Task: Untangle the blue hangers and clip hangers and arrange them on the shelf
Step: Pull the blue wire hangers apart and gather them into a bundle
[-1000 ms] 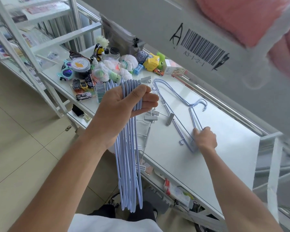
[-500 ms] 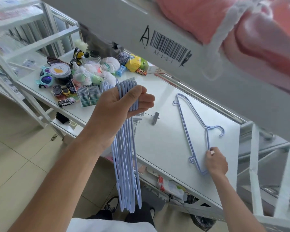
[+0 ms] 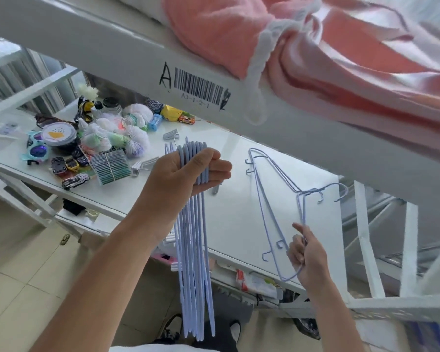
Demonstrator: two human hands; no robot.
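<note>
My left hand (image 3: pixel 186 179) grips a thick bundle of blue hangers (image 3: pixel 194 250) near their top, and they hang straight down past the shelf's front edge. My right hand (image 3: pixel 306 255) pinches the lower end of two or three thin blue hangers (image 3: pixel 269 199) that lie on the white shelf (image 3: pixel 236 224), hooks pointing right. Grey clip hangers (image 3: pixel 170 135) lie on the shelf behind the bundle, partly hidden by my left hand.
Toy cars (image 3: pixel 74 180), sunglasses (image 3: pixel 36 149), a round tin (image 3: pixel 57 132), mesh-wrapped balls (image 3: pixel 135 141) and other clutter fill the shelf's left end. An upper shelf beam (image 3: pixel 201 90) with a barcode carries pink cloth (image 3: pixel 315 54) overhead. Tiled floor lies below left.
My right hand has drawn the thin hangers toward the shelf's right front, and more than one now lies there. The left hand keeps the bundle in the same grip.
</note>
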